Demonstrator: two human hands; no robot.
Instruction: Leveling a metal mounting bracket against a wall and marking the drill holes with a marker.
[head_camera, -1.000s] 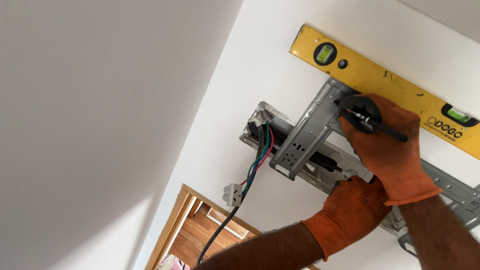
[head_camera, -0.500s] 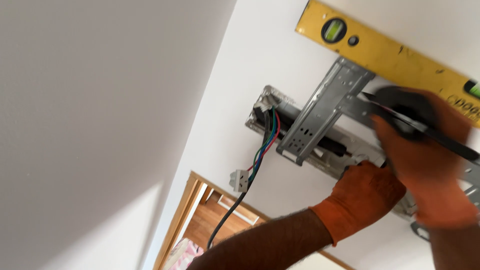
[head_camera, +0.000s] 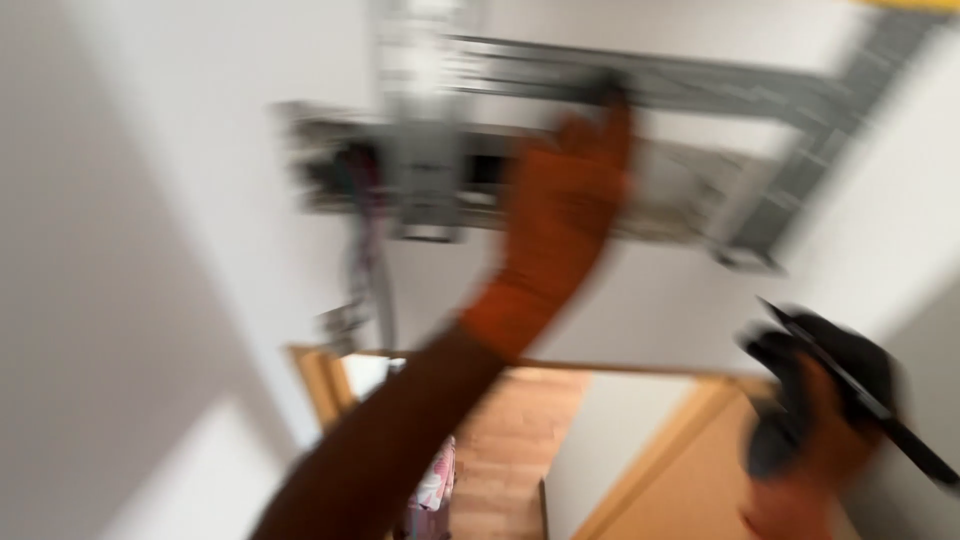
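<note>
Orange-gloved left hand (head_camera: 560, 205) presses flat, fingers together, on the grey metal bracket (head_camera: 640, 90) just above it, while the right hand (head_camera: 815, 420), well below, grips a black pen (head_camera: 860, 400).

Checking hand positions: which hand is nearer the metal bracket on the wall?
Left. The left hand reaches up to the bracket; the right hand, holding a black pen, is well below it.

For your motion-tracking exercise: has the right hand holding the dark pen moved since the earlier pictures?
Yes. The right hand with the dark pen has come down off the metal bracket, while the left hand reaches up at it.
</note>
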